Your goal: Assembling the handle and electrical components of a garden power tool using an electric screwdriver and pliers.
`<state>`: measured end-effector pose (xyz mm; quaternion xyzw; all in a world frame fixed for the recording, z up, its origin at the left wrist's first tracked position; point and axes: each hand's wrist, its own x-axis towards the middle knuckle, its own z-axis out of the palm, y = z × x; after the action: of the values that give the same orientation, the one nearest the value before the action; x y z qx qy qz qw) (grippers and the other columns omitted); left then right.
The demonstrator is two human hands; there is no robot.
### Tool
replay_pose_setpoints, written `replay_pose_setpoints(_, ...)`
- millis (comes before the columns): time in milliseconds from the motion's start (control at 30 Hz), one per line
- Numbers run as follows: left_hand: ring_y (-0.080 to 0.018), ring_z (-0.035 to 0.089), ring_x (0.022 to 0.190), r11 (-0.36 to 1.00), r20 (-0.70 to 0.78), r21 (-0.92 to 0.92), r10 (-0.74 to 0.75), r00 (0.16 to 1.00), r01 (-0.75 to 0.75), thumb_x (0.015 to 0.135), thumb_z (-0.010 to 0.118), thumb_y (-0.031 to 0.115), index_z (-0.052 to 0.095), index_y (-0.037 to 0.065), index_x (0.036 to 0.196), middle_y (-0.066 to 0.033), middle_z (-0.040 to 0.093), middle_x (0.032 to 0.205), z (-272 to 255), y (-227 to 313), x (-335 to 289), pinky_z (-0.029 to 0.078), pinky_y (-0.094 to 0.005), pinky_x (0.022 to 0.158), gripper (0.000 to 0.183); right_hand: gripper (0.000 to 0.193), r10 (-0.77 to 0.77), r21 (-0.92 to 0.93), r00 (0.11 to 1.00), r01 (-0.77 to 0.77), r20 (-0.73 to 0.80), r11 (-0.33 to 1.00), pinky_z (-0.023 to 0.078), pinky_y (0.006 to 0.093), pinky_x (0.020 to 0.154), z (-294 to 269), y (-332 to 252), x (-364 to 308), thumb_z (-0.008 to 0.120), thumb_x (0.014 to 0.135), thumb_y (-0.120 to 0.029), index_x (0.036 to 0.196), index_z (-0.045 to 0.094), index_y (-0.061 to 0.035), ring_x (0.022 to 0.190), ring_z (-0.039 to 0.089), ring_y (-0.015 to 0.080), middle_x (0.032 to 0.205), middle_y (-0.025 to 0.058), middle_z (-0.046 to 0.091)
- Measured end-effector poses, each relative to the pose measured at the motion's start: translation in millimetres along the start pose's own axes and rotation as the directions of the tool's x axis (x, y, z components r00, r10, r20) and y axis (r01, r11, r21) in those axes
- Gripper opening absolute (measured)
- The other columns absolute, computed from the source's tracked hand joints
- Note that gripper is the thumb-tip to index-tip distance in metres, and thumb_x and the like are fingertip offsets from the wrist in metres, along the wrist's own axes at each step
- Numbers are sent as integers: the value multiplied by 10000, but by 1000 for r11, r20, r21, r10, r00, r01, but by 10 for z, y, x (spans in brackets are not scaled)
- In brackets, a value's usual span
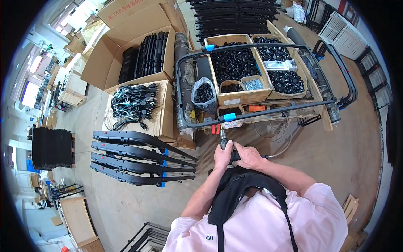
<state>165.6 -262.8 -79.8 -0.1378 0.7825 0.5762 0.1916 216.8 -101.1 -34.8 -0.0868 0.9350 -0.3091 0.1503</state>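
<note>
Both my hands are wrapped round a dark power driver [223, 135] with a long, thin bit. My left hand [222, 156] closes on the body behind its nose, while my right hand [249, 157] grips the rear, where a pale hose or cord [280, 153] runs off to the right. The bit points up at the near tube of a black rounded metal frame [277, 108], close by a blue clip [229, 117]. Whether the tip touches the tube, I cannot tell. A second blue clip [210, 48] sits on the frame's far tube.
Beneath the frame are boxes of black plastic parts [233, 61] and a bag of small parts [204, 94]. Left of it lie bundled cables [134, 103] and a carton of black panels [145, 56]. Several black panels [138, 161] stand at my left. More frames [346, 84] hang right.
</note>
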Motion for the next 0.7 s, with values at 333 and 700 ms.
replay_pose_setpoints(333,-187,633,886,999,-36,-19,-37,999,37,951,758,498,626,5,1089,-97,687,969,25,-7,98,531,-382,814,529,820,24,0,1000,-24,-19,1000,559,519,927,-179,-123,39,794,802,-283,1460,406,14,1074,694,454,1212,292,687)
replay_pose_setpoints(700,-203,641,921,997,-34,68,-31,999,33,953,745,511,630,-16,1104,-129,696,1005,12,115,6,528,-397,845,560,522,-63,55,994,68,-85,996,520,554,937,-9,-40,9,750,759,-196,1222,561,-44,1132,623,454,1314,215,522)
